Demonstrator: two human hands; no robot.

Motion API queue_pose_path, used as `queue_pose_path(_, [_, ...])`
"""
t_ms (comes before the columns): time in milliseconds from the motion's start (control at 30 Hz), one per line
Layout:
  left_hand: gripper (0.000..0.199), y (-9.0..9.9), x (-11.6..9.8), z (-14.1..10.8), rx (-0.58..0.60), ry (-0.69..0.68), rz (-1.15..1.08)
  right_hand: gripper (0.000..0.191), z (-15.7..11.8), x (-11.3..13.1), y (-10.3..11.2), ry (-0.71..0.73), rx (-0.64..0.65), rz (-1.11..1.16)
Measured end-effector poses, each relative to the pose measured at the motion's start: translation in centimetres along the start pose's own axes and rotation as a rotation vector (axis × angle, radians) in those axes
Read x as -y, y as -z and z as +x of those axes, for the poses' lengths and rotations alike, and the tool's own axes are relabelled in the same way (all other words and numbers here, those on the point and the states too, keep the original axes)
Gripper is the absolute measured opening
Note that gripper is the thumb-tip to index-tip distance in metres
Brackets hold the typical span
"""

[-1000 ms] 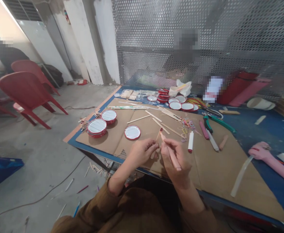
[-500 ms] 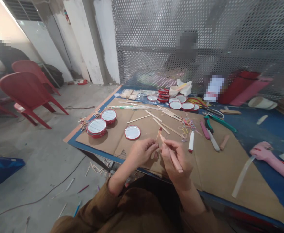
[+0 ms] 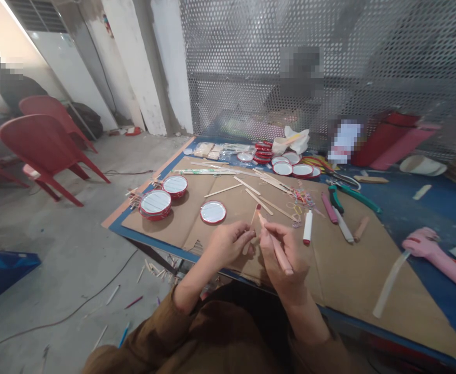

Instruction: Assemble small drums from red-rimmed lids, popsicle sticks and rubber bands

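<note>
Between the thumb and fingers of my left hand [image 3: 231, 243] is a thin wooden craft stick [image 3: 254, 216], held upright with a dark red patch at its top end. My right hand [image 3: 284, 254] grips a pale pink marker [image 3: 278, 253] like a pen, its tip at or very near the stick's coloured end; contact is too small to tell. Right of my hands lies a white marker with a red end [image 3: 308, 227]. A round white disc with a red rim [image 3: 213, 212] rests on the cardboard [image 3: 189, 221] to the left, near two stacks of red-rimmed drums [image 3: 155, 203].
Loose craft sticks [image 3: 253, 197] and a pile of coloured rubber bands [image 3: 302, 197] lie ahead. Green-handled pliers [image 3: 356, 198], several markers and a pink glue gun [image 3: 442, 257] are on the right. A perforated metal screen [image 3: 251, 67] backs the table. Red chairs [image 3: 44, 150] stand left.
The marker tip has shifted very slightly against the stick's red end. Both hands keep nearly the same place and hold.
</note>
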State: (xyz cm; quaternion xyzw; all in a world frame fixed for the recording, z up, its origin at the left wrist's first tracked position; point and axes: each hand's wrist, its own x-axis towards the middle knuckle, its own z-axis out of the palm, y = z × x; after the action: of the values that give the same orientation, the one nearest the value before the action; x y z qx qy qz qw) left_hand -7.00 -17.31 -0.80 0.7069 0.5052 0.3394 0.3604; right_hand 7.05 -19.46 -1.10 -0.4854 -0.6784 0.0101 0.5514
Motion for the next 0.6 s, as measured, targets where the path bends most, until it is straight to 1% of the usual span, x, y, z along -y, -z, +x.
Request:
queue_pose_path(200, [0.026,-0.04,0.08,0.08,0.001,-0.020,-0.037,0.010,0.09,0.08,0.16,0.046,0.007,-0.009])
queue_pose_path(367, [0.026,-0.03,-0.02,0.07,-0.001,-0.017,-0.042,0.009,0.25,0.26,0.17,0.055,-0.014,-0.024])
queue_pose_path(600, [0.027,-0.16,0.29,0.05,-0.015,-0.023,-0.016,0.008,0.26,0.08,0.14,0.097,0.013,-0.020])
